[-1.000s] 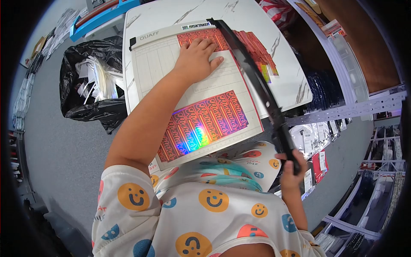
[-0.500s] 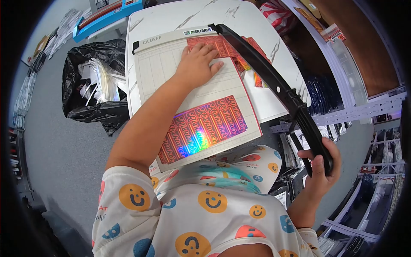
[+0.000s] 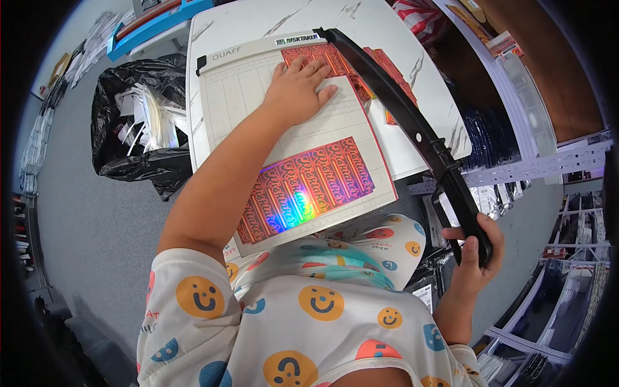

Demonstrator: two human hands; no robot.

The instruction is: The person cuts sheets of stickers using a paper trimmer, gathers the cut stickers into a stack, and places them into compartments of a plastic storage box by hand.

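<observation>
My left hand [image 3: 298,90] lies flat with its fingers spread. It presses on a red sticker sheet [image 3: 309,54] at the top of a guillotine paper cutter [image 3: 232,106]. My right hand [image 3: 476,248] is wrapped round the handle of the cutter's long black blade arm [image 3: 412,119], which slants out past the board's right side. Nearer me on the board rests a shiny holographic sheet [image 3: 306,193] with repeated "Risktaker" lettering. Beyond the blade, red printed pieces [image 3: 394,74] lie on the table, partly hidden by the arm.
The cutter stands on a white marbled table [image 3: 258,22]. A black bin bag [image 3: 116,161] with white paper offcuts sits on the floor to the left. A blue machine [image 3: 155,29] is at the back left. Shelving [image 3: 561,284] with packed goods lines the right.
My right hand and the blade arm have shifted slightly left. The red pieces beyond the blade lie differently, with a longer strip showing. My left hand stays on the sheet.
</observation>
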